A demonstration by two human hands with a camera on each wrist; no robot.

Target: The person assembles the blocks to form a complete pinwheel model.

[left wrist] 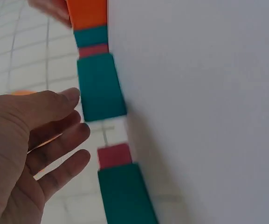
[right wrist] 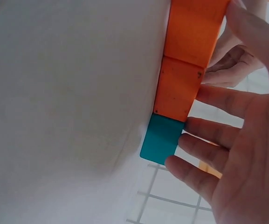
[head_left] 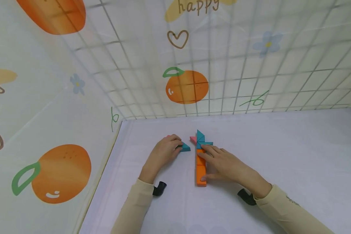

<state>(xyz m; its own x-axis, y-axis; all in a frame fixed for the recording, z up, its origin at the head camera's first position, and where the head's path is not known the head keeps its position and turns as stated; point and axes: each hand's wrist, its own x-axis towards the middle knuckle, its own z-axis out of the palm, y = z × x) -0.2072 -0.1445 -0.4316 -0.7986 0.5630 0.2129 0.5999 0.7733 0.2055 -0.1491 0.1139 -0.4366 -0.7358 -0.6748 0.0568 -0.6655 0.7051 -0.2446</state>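
Observation:
My left hand [head_left: 165,151] is over the left side of the table, thumb and index finger beside a teal triangular block [head_left: 185,148]. In the left wrist view the thumb tip meets the top edge of that teal block [left wrist: 101,88], and the other fingers are relaxed and apart. My right hand [head_left: 226,164] rests along a column of orange blocks [head_left: 201,175], fingertips at its upper edge. Its upper fingers reach the teal block [right wrist: 162,139] at the column's far end. Teal triangles [head_left: 200,136] and a pink triangular block [head_left: 193,139] extend that column away from me.
Left of the touched block, in the left wrist view, are a red-pink block [left wrist: 114,156] and another teal block [left wrist: 127,193]. A white table [head_left: 280,146] lies beneath, bordered by a printed grid curtain [head_left: 237,65] behind and a patterned sheet [head_left: 46,117] at left.

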